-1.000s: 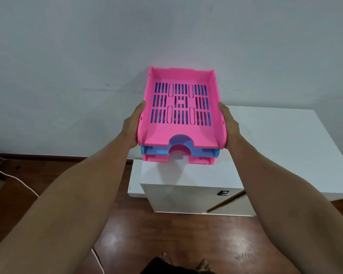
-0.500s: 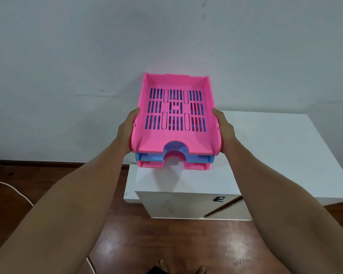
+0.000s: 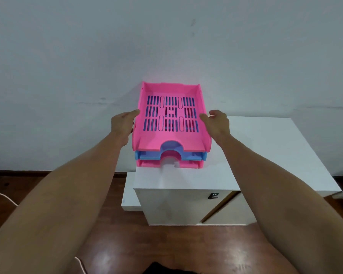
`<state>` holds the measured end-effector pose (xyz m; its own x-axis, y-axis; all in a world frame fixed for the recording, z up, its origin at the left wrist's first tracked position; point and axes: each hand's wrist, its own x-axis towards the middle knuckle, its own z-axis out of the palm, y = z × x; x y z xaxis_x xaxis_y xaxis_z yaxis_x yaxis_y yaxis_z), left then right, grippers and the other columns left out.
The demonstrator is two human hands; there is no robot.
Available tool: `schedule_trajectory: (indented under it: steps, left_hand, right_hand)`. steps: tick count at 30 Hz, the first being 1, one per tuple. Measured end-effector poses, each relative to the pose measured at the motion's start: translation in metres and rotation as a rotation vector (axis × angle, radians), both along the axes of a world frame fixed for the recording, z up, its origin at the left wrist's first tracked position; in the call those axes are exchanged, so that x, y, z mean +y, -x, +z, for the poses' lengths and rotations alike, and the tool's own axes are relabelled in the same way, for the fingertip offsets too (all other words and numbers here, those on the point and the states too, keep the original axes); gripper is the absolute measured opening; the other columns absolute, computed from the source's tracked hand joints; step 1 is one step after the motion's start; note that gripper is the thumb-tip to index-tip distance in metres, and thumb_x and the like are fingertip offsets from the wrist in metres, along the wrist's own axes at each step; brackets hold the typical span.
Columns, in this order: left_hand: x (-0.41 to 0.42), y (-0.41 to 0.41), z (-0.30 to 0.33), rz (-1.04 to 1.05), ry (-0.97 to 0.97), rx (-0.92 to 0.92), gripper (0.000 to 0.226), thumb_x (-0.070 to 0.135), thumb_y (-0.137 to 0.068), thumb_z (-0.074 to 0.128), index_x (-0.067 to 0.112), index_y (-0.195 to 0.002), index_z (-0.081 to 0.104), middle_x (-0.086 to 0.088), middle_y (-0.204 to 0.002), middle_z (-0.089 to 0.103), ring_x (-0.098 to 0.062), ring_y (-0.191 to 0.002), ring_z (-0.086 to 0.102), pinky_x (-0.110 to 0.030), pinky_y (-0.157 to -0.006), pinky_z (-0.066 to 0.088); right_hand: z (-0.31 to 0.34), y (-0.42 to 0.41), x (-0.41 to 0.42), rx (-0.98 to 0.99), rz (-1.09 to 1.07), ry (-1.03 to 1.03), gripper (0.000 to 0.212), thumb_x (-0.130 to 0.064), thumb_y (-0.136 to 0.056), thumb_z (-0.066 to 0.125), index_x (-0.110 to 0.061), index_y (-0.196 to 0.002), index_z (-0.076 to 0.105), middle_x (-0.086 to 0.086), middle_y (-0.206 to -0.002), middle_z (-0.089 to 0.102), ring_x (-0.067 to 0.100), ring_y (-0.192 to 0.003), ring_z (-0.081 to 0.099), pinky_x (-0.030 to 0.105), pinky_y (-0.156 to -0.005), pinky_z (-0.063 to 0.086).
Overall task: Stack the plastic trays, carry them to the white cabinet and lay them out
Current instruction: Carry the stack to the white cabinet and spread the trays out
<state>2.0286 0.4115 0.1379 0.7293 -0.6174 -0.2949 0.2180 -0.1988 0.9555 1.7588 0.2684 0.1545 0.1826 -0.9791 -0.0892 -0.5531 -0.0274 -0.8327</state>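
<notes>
White cabinet (image 3: 265, 147) bears the tray stack (image 3: 169, 135); both hands, left (image 3: 123, 123) and right (image 3: 218, 121), loosely open beside it.

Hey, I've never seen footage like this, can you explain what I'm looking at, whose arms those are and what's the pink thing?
There is no machine here. A camera worn on a person's head looks forward and down, so the two bare arms are that person's own. The left hand and right hand flank a stack of three slotted plastic trays: a pink top tray, a blue middle tray and a pink bottom tray. The stack rests on the white cabinet, at its left side. Both hands look open beside the top tray, fingers at its walls rather than clamped around it.
</notes>
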Motion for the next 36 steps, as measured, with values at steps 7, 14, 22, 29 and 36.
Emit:
schedule_trajectory:
  steps: [7,14,22,29,36]
  left_hand:
    - [0.012,0.017,-0.002,-0.022,-0.039,-0.127,0.023,0.009,-0.088,0.075,0.004,-0.111,0.075,0.004,-0.081,0.07,-0.012,-0.07,0.067,-0.031,-0.07,0.057]
    - [0.013,0.031,0.021,0.0,-0.012,-0.195,0.03,0.004,-0.092,0.068,-0.002,-0.122,0.071,-0.009,-0.1,0.07,-0.025,-0.082,0.067,-0.035,-0.082,0.055]
    - [0.008,0.072,0.043,0.008,0.047,-0.222,0.032,0.002,-0.089,0.07,-0.005,-0.121,0.071,-0.019,-0.111,0.074,-0.024,-0.084,0.07,-0.04,-0.087,0.06]
    - [-0.005,0.148,0.056,0.058,0.079,-0.215,0.033,0.001,-0.087,0.072,-0.006,-0.12,0.071,-0.017,-0.102,0.072,-0.022,-0.086,0.063,-0.046,-0.094,0.056]
    - [-0.015,0.248,0.054,0.153,0.072,-0.231,0.028,0.002,-0.087,0.072,0.008,-0.115,0.073,-0.012,-0.089,0.068,-0.023,-0.089,0.057,-0.054,-0.096,0.055]
  right_hand:
    - [-0.008,-0.005,0.019,0.062,0.009,0.04,0.018,-0.013,-0.087,0.053,-0.009,-0.098,0.067,0.007,-0.092,0.07,0.02,-0.071,0.062,0.025,-0.057,0.045]
    - [0.0,-0.001,0.021,-0.001,-0.053,0.072,0.025,-0.003,-0.082,0.045,-0.001,-0.09,0.068,0.01,-0.082,0.067,0.027,-0.07,0.061,0.033,-0.062,0.05]
    - [0.023,0.043,0.017,-0.046,-0.071,0.138,0.015,-0.005,-0.081,0.046,-0.009,-0.071,0.055,0.003,-0.065,0.055,0.02,-0.054,0.05,0.026,-0.052,0.039]
    - [0.04,0.112,-0.002,-0.027,-0.047,0.197,0.028,-0.004,-0.082,0.046,-0.017,-0.059,0.036,-0.002,-0.056,0.04,0.017,-0.046,0.037,0.025,-0.046,0.026]
    - [0.042,0.198,-0.028,-0.026,0.038,0.226,0.029,-0.005,-0.081,0.046,-0.019,-0.059,0.035,-0.003,-0.057,0.041,0.016,-0.046,0.037,0.024,-0.046,0.025]
